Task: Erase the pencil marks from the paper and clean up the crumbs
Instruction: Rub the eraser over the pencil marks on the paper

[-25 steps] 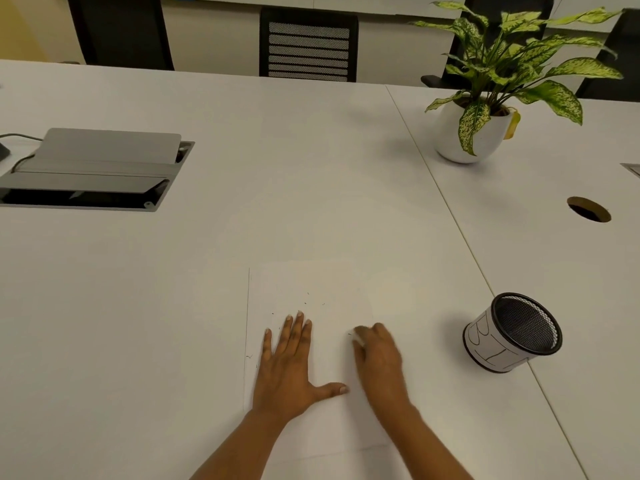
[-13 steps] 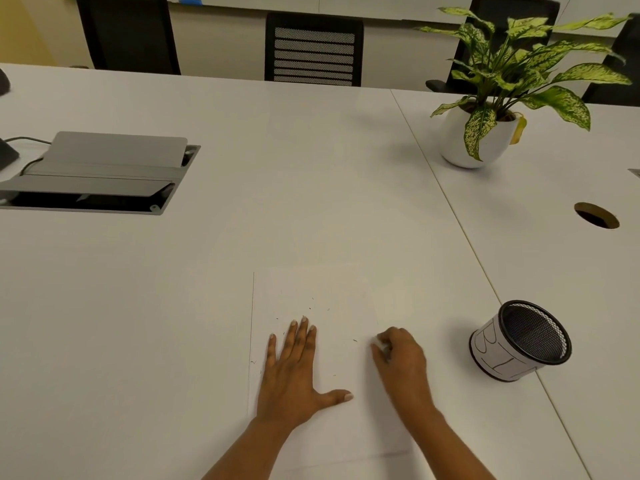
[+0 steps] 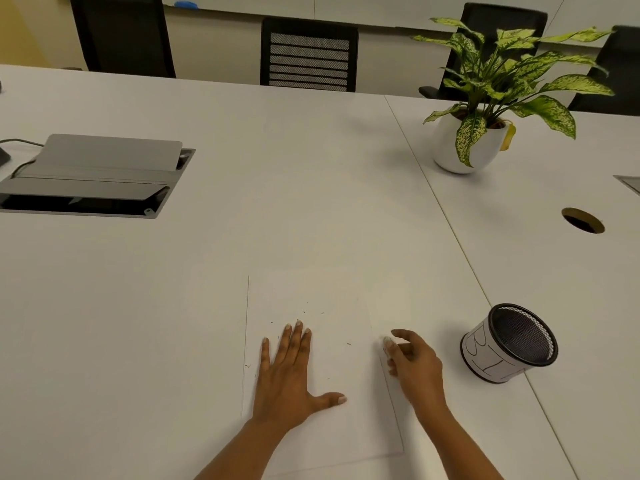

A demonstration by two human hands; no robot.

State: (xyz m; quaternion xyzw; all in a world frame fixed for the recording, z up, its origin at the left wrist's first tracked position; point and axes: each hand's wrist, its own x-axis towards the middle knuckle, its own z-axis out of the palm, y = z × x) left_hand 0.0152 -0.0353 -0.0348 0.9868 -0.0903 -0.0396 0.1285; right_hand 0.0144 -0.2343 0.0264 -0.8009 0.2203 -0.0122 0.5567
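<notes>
Paper on white table, strewn with dark crumbs, left hand pressed flat on it with fingers spread, right hand at its right edge, fingers curled, any held object indiscernible, mesh cup nearby.

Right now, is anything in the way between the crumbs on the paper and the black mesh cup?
Only the person's own right hand, at the right edge of the paper, lies between the crumbs and the mesh cup. Nothing else visible stands in that stretch.
</notes>
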